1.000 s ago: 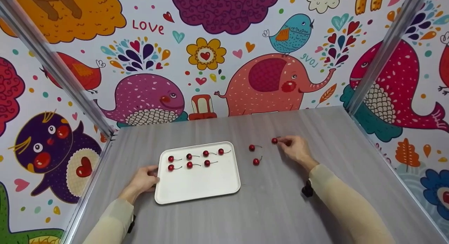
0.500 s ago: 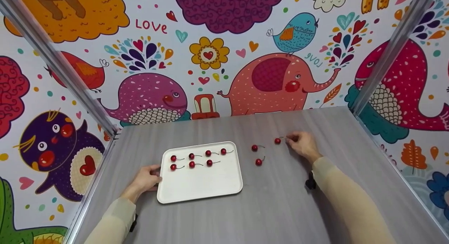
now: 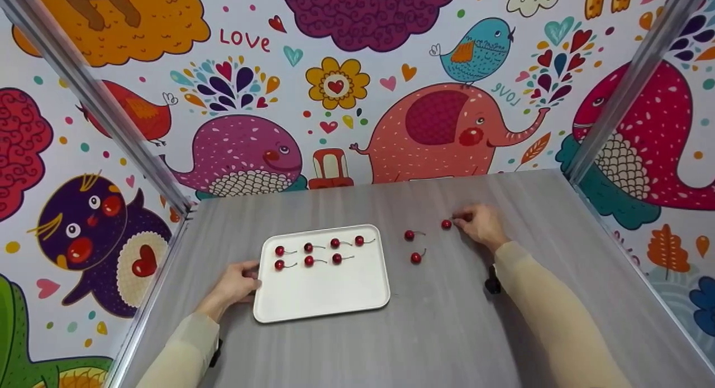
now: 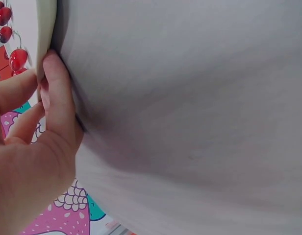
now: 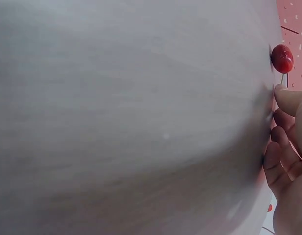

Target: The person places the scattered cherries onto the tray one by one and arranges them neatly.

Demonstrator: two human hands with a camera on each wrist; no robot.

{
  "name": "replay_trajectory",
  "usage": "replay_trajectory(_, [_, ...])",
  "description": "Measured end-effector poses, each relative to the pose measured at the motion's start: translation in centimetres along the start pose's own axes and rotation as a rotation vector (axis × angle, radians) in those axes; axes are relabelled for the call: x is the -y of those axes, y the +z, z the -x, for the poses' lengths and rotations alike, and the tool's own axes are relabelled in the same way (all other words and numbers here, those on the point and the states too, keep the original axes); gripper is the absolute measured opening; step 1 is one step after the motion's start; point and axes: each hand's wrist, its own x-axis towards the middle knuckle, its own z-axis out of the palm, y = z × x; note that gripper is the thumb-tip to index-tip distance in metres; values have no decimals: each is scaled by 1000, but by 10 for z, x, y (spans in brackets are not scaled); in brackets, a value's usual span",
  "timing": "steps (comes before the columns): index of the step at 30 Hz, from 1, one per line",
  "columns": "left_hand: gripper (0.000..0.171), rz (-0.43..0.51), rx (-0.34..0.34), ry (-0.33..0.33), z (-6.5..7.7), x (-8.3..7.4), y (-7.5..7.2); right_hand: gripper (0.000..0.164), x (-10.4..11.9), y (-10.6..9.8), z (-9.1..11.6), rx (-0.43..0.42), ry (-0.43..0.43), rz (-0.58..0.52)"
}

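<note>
A white rectangular tray point(image 3: 321, 296) lies on the table, with several red cherries in two rows along its far half; one of them is the near-row cherry point(image 3: 337, 258). My left hand point(image 3: 234, 284) grips the tray's left edge; the left wrist view has the thumb and fingers on either side of the rim point(image 4: 47, 29). To the right of the tray, my right hand point(image 3: 481, 225) pinches the stem of a cherry point(image 3: 446, 224), whose red fruit shows beyond the fingertips in the right wrist view. That fruit appears to rest on the table.
Two loose cherries lie between the tray and my right hand, a farther one point(image 3: 409, 235) and a nearer one point(image 3: 415, 258). The grey table point(image 3: 402, 343) is bounded by patterned walls point(image 3: 335, 153) and metal posts point(image 3: 631, 92) at the back corners.
My right hand has drawn back from the right-hand cherry, then come to its stem again, covering most of it. The view has shifted slightly. The left hand stays at the tray's edge.
</note>
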Motion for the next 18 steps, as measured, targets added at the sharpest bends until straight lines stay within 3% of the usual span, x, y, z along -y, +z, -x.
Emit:
replay_trajectory(12, [72,-3,-3,-7,-2,1,0,32,3,-1,-5,59,12,1])
replay_trajectory(18, [73,29,1,-6,-2,0,1,23,2,2,-6,30,-26,-8])
